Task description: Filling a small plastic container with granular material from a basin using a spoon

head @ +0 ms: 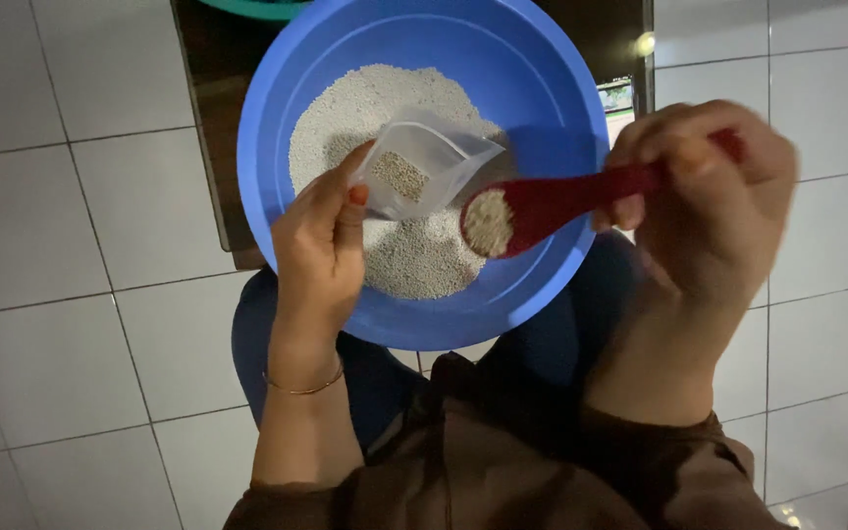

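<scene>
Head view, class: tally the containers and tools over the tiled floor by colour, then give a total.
Blue: 1, the blue basin
Red: 1, the red scoop
Clear: 1, the small clear bag
Teal: 1, a teal rim at the top edge
Total: 4

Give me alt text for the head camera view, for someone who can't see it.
Seen from above, the right hand holds a red spoon heaped with pale grains at the mouth of a small clear bag held open by the left hand. Both hover over a blue bowl of the same grains, on the person's lap above a white tiled floor.
</scene>
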